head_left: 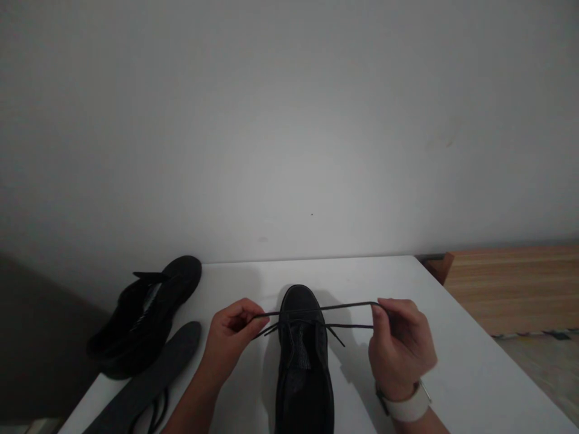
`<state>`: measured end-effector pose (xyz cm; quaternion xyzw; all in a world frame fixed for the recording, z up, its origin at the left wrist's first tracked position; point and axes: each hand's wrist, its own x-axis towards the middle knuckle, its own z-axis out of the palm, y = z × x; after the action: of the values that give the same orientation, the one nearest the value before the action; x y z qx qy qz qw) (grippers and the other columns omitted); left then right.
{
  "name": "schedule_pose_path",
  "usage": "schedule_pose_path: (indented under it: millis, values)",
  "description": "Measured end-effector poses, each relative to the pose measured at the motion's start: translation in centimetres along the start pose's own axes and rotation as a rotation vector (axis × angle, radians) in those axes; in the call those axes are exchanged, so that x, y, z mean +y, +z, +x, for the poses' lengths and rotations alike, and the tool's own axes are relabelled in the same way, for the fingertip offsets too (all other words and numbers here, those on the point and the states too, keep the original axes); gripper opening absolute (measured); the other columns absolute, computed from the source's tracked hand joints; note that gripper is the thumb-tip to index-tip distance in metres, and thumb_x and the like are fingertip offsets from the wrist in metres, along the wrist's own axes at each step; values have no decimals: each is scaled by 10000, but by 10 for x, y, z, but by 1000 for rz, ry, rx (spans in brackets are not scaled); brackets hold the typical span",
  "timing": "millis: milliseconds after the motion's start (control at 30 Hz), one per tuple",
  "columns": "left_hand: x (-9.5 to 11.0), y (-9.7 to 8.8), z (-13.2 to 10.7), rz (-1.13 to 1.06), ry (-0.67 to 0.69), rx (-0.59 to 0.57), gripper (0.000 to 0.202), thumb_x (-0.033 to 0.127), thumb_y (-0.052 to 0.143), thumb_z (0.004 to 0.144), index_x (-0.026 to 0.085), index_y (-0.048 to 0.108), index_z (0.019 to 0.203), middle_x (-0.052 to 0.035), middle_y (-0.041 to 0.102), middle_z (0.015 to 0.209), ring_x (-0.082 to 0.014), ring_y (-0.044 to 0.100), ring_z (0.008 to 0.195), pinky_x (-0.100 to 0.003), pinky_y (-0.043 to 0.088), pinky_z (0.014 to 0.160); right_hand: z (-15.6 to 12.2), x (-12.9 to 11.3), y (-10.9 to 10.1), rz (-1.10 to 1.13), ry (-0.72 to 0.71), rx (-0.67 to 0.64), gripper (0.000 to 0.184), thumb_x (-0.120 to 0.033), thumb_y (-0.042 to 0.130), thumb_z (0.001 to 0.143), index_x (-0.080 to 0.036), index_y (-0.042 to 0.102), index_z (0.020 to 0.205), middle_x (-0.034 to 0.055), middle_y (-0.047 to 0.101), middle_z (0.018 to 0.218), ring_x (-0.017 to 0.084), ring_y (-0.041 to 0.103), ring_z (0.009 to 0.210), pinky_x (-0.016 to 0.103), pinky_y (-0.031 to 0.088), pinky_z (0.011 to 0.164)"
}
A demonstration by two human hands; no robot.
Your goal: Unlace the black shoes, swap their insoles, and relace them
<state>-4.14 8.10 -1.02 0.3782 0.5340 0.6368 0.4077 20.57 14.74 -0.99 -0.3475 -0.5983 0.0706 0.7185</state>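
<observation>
lace drawn out between two hands above a black shoe

in the head view, a black shoe (304, 355) lies on the white tabletop (371, 277), between its left and right edges, toe toward the far edge by the wall (312, 150). pointed that way, it probably leaves both sides of its front open to the hands. a black lace (346, 305) crosses over the toe, its straight line suggesting light tension from either end. another strand runs below it toward the right hand; where that one ends is hard to tell.

the grip of the left hand (230, 331) pinches the lace between thumb and forefinger, wrist angled in from the near edge. the grip of the right hand (400, 343) pinches too, fingers curled, thumb uppermost, a pale wristband (408, 405) below.

toward the left edge lie a second shoe (154, 310) and a dark insole (156, 367), perhaps set there to free the middle.
</observation>
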Motion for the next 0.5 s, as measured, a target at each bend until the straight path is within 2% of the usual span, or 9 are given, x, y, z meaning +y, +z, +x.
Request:
schedule_pose_path:
  millis: [133,200,267,367,433,500]
  values:
    - [-3,-6,5,-142,43,68,275,341,885,619,159,679,621,45,520,516,-49,405,487,-149,328,464,3,4,1,-38,79,-18,119,-192,755,826,-199,652,885,-19,561,711,126,496,596,257,390,512]
    - [0,-9,7,-242,66,66,333,420,868,648,174,648,610,69,428,470,-46,339,457,-156,318,452,4,4,2,-49,130,3,122,-234,761,827,-200,644,843,-27,536,694,119,464,575,258,374,510]
    - [6,-10,8,-343,91,43,401,493,831,676,188,592,572,93,277,433,-52,236,422,-168,296,420,6,4,3,-40,174,41,117,-259,732,854,-204,634,823,-41,484,668,118,432,568,265,369,530]
    - [17,-12,6,-486,135,16,418,548,821,663,219,575,582,101,140,464,-71,109,419,-181,274,377,6,4,4,-13,222,36,92,-265,689,892,-211,621,859,-56,416,651,122,407,569,273,370,555]
    - [23,-14,3,-649,159,-13,351,505,856,644,245,622,626,96,154,487,-77,102,423,-178,287,367,5,3,5,10,235,-46,80,-257,664,909,-215,617,859,-47,432,660,129,425,581,272,373,554]
    - [28,-16,1,-839,175,-21,274,429,893,630,278,666,656,86,274,505,-70,206,419,-167,344,384,3,2,7,39,240,-163,87,-246,650,916,-221,617,839,-37,454,669,134,448,596,267,379,549]
